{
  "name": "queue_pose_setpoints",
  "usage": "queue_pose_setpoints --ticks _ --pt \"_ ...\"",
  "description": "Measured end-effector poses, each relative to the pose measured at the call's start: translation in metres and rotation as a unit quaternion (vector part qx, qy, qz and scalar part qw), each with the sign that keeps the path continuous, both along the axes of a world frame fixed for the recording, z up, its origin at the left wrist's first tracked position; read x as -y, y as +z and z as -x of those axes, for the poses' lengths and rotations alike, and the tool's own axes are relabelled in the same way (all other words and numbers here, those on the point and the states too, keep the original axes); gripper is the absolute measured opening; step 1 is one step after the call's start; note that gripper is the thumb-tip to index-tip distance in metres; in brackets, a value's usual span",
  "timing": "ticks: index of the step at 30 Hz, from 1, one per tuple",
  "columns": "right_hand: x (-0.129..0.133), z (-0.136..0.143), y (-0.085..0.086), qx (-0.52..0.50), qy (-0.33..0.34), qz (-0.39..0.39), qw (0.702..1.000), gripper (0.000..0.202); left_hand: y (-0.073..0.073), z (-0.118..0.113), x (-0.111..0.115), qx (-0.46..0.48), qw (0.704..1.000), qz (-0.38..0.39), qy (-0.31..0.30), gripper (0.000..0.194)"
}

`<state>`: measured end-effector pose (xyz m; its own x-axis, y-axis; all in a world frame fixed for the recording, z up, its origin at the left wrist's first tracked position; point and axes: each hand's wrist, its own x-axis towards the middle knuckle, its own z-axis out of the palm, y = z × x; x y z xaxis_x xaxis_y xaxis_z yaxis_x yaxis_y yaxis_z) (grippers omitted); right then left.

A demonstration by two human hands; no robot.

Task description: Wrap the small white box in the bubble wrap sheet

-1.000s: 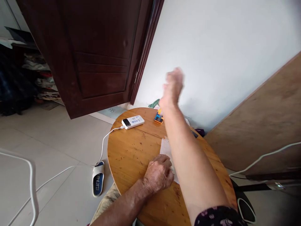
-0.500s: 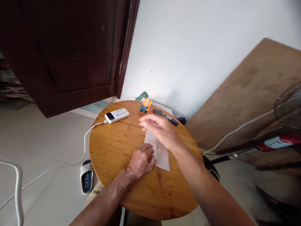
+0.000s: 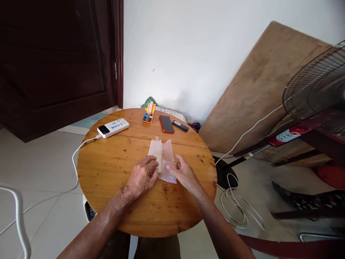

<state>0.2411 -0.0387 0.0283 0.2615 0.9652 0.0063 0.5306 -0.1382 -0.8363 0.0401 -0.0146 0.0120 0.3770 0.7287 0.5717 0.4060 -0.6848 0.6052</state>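
Bubble-wrap sheet (image 3: 164, 158) flat on table (image 3: 113, 169); left hand (image 3: 142, 176), right hand (image 3: 183, 173) fingers pinching near edge.

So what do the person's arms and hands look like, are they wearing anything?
Both forearms are bare right down to the bottom edge of the picture: no sleeves show. The left hand and right hand wear no gloves, and I can see no watch, bracelet or ring on them. The left hand has wrinkled, creased knuckles. No cables or markings are on either arm.
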Motion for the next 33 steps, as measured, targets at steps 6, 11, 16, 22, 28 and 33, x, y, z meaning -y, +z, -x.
queue_pose_setpoints --ticks 6,11,16,22,28,33 --pt "-0.010 0.019 -0.008 -0.060 0.012 -0.030 0.998 0.056 0.000 -0.002 0.003 -0.021 1.000 -0.007 0.006 0.019" --pt "-0.010 0.022 -0.008 -0.168 -0.009 -0.028 0.985 0.058 -0.001 -0.004 0.004 -0.075 0.997 -0.030 0.010 0.027" --pt "-0.012 0.032 -0.008 -0.227 -0.039 -0.050 0.972 0.055 0.001 -0.004 0.003 -0.090 0.993 -0.078 0.022 0.022" --pt "-0.014 0.045 0.002 -0.260 -0.040 -0.063 0.963 0.050 0.006 -0.004 0.004 -0.108 0.991 -0.072 0.022 0.027" --pt "-0.018 0.049 0.008 -0.225 -0.026 -0.066 0.972 0.047 0.009 -0.004 0.005 -0.089 0.995 -0.048 0.006 0.023" --pt "-0.005 0.049 0.016 -0.214 -0.009 -0.048 0.976 0.048 0.010 -0.005 0.006 -0.031 1.000 -0.003 -0.003 0.031"
